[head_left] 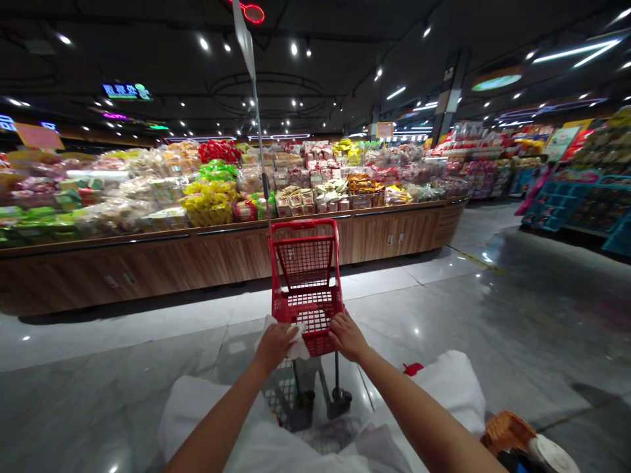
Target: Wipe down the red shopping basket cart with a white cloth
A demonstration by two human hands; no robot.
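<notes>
In front of me stands a small red shopping cart (305, 290) with grid walls and black wheels. My left hand (275, 347) is closed round a crumpled white cloth (298, 340), at the left of the cart's near edge. Whether it is fabric or paper I cannot tell. My right hand (348, 337) grips the right side of the same near edge, its fingers curled over the red plastic. A thin pole (259, 125) rises from the cart's left side, with a white sheet (244, 39) at its top.
Beyond the cart runs a long wooden display counter (236, 253) heaped with bagged goods. Blue racks (545, 200) stand at the right. Grey tiled floor (419, 309) surrounds the cart. At lower right lies an orange object (507, 430) I cannot make out.
</notes>
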